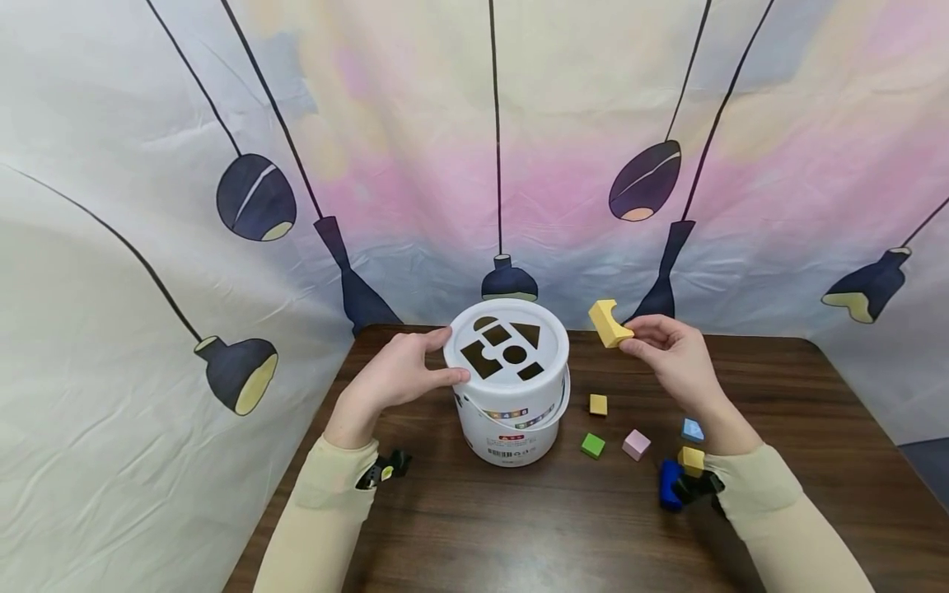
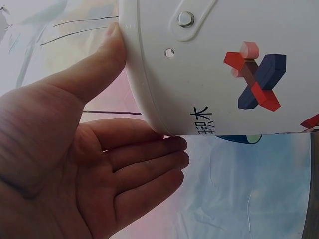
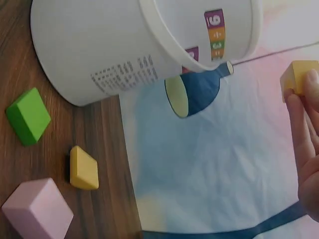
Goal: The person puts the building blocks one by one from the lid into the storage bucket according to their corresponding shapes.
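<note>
A white bucket [image 1: 507, 424] stands upright on the table, its white lid [image 1: 553, 339] pierced with cutouts of different shapes. My left hand [image 1: 400, 371] touches the left side of the lid's rim; in the left wrist view its thumb and fingers [image 2: 149, 186] are extended along that edge. Right of the lid and raised above the table, my right hand [image 1: 678, 362] pinches a yellow arch block [image 1: 608, 325] by one end, between thumb and fingertips. The block's curved notch faces up and right. Only part of it shows in the right wrist view, behind the fingers.
Right of the bucket lie a small yellow block [image 1: 598, 404], a green block [image 1: 592, 445] and a pink block [image 1: 636, 445]. Around the right wrist are a light blue block [image 1: 693, 430], another yellow block [image 1: 691, 459] and a dark blue block [image 1: 670, 484]. A lamp-patterned cloth [image 1: 415, 206] hangs behind the table.
</note>
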Demonstrator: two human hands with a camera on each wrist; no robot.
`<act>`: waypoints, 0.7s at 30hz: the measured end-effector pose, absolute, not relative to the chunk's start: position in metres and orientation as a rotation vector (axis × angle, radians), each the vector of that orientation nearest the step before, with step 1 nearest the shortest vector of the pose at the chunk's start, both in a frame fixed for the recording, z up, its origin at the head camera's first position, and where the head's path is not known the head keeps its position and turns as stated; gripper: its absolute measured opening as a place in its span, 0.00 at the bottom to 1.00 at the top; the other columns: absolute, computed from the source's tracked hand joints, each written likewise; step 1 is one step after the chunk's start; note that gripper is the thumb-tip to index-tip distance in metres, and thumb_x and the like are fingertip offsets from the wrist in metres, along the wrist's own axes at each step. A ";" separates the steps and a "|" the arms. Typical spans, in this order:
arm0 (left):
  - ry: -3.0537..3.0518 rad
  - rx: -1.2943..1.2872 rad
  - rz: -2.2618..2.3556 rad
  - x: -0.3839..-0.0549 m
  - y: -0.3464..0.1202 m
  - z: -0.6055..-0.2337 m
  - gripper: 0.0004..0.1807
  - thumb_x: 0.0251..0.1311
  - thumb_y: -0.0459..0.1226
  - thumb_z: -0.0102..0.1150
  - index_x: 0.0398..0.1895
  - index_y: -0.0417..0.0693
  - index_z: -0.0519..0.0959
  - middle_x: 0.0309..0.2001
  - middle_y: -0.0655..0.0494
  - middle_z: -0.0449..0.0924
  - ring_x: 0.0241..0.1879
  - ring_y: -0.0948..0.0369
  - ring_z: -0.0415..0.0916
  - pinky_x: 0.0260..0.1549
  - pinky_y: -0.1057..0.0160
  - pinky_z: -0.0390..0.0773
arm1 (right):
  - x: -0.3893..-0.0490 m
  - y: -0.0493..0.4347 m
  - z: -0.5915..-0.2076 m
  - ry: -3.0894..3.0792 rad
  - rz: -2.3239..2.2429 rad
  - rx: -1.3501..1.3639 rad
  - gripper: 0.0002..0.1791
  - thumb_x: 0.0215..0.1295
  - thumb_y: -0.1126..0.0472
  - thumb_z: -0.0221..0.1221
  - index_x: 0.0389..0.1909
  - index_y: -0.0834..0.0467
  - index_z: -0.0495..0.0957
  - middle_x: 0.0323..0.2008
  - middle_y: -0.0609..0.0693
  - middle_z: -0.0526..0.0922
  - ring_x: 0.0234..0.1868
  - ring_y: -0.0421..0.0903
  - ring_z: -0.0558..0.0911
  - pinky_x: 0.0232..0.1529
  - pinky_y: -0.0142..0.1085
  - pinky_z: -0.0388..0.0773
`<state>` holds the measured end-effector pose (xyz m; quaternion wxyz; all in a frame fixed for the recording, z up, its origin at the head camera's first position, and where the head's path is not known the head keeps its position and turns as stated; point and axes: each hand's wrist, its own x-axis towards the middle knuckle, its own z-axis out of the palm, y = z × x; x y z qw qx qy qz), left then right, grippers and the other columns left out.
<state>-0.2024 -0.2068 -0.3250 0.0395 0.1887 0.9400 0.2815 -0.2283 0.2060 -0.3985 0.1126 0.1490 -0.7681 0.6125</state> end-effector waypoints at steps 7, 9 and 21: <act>2.885 0.573 0.855 -0.202 -0.207 -0.325 0.48 0.65 0.54 0.75 0.82 0.43 0.66 0.78 0.49 0.67 0.78 0.52 0.63 0.74 0.45 0.68 | -0.228 0.186 -0.386 -2.277 1.749 0.550 0.12 0.71 0.65 0.71 0.51 0.64 0.85 0.41 0.46 0.92 0.40 0.43 0.88 0.38 0.31 0.85; 2.891 0.575 0.851 -0.203 -0.208 -0.326 0.48 0.65 0.55 0.74 0.82 0.42 0.65 0.78 0.48 0.67 0.78 0.52 0.63 0.74 0.45 0.68 | -0.228 0.180 -0.383 -2.266 1.773 0.582 0.12 0.69 0.66 0.72 0.50 0.65 0.86 0.41 0.47 0.91 0.40 0.43 0.88 0.39 0.32 0.86; 2.898 0.590 0.844 -0.205 -0.208 -0.326 0.49 0.64 0.56 0.75 0.81 0.42 0.65 0.78 0.49 0.68 0.78 0.53 0.62 0.74 0.46 0.68 | -0.228 0.150 -0.368 -2.296 1.800 0.679 0.11 0.65 0.66 0.75 0.46 0.61 0.88 0.43 0.53 0.90 0.40 0.45 0.89 0.40 0.34 0.87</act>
